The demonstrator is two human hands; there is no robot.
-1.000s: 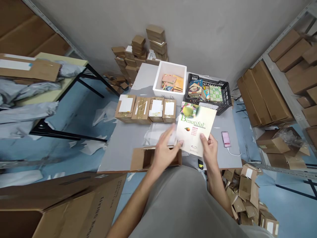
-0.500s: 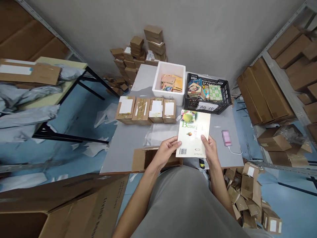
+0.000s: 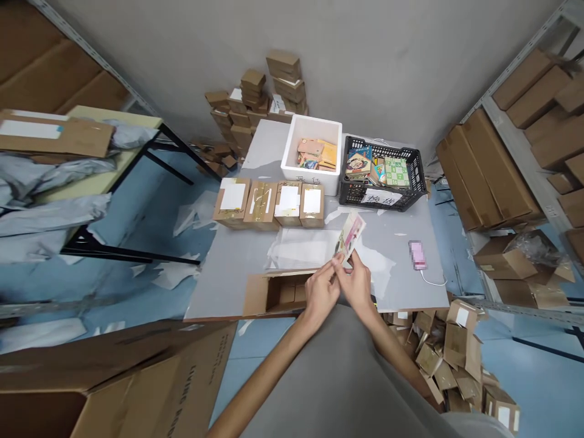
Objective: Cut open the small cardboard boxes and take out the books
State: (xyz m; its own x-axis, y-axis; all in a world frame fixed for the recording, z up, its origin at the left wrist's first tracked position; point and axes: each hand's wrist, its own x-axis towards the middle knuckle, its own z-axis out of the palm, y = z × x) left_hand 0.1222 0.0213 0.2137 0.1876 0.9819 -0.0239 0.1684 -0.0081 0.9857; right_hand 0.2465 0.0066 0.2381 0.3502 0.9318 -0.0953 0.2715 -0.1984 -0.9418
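Note:
Both hands pinch a thin book [image 3: 351, 235], which is tilted so that only a narrow, foreshortened face with pink and green print shows. My left hand [image 3: 322, 288] grips its lower left end, fingers closed. Right beside it, my right hand [image 3: 356, 281] has thumb and fingers closed on the book's near end. Under and left of my hands lies an open cardboard box [image 3: 256, 294] at the table's front edge, its inside partly hidden by my left hand. White wrapping sheets [image 3: 303, 246] are spread on the grey table [image 3: 219, 267] behind the book.
Several taped boxes [image 3: 262, 204] stand in a row, before a white foam box [image 3: 311, 177] holding books. A black crate [image 3: 383, 198] of books stands to its right. A phone [image 3: 417, 255] with a cable lies at right. Cardboard boxes [image 3: 460, 347] are heaped on the floor.
The book has turned from lying face-up toward me to a steep, edge-on tilt. My hands have come together, the left moving right and the right moving left, uncovering more wrapping sheet.

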